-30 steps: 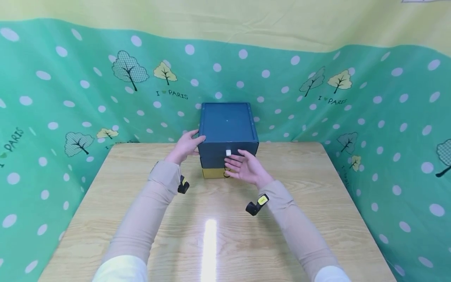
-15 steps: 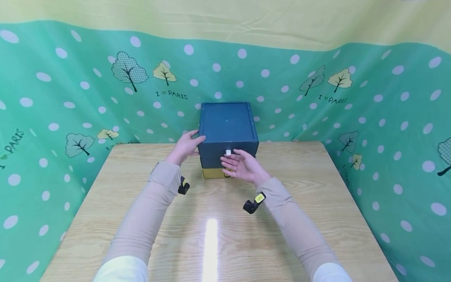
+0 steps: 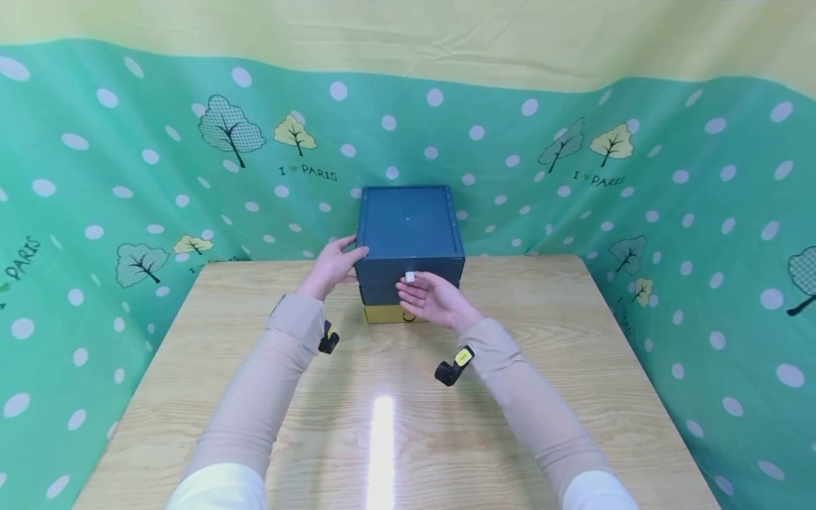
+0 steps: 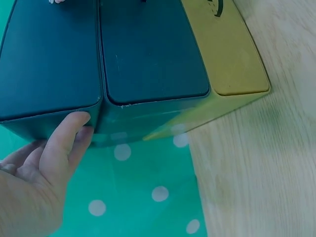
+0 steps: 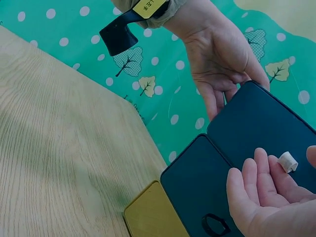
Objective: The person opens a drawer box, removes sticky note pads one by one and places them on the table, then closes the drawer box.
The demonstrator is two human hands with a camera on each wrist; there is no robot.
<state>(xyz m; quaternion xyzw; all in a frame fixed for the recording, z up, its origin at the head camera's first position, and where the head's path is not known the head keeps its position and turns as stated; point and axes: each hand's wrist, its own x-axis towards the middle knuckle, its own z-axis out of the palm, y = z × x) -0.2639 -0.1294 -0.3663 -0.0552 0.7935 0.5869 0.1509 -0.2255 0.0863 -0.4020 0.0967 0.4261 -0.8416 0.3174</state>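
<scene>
A stacked drawer box (image 3: 408, 219) stands at the table's back, two dark blue drawers over a yellow drawer (image 3: 382, 314). On the top drawer's front sits a small white knob (image 3: 410, 277). My left hand (image 3: 330, 269) rests against the box's left side, its extended fingers touching the wall (image 4: 59, 121) and the thumb at the upper edge. Just under and beside the knob is my right hand (image 3: 436, 301), palm turned up, fingers loosely bent, thumb apart from them. The right wrist view shows the index finger close to the knob (image 5: 288, 162); contact is unclear. A black ring pull (image 5: 216, 224) hangs on the middle drawer.
The wooden table (image 3: 510, 425) runs forward from the box. A green dotted curtain (image 3: 497, 170) closes off the back and both sides, right behind the box. A black wrist camera (image 3: 449, 372) juts out from under the right wrist.
My right hand has shifted slightly left, bringing its fingers closer to the white knob. The left hand stays against the box, and the drawers look unmoved.
</scene>
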